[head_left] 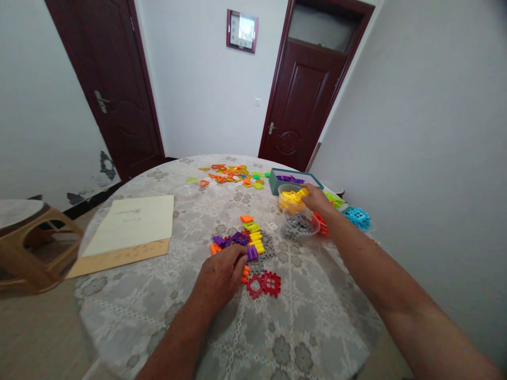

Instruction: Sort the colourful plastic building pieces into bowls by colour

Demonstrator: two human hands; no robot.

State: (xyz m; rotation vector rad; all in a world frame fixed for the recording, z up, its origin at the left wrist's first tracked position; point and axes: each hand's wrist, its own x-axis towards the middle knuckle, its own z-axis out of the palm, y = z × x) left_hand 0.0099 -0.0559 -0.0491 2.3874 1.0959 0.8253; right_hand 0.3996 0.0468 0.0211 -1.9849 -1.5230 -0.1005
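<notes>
Toward the right edge of the counter [328,301], the right hand [316,197] is at a clear tub [281,201] of yellow blocks [291,198]; a nearer clear bowl [297,234] holds grey pieces [299,222], a teal box [273,184] purple pieces [290,179]. Mid-counter, the left hand [224,270] partly covers a multicoloured block assembly [256,237]; whether either hand's fingers grip anything, I cannot tell. The right forearm [356,243] partly hides red pieces [320,224]

Looks like smooth, shiny plastic for the yellow pieces [292,198], clear plastic for the front tub [316,226], matt paper for the cream sheet [130,219].
</notes>
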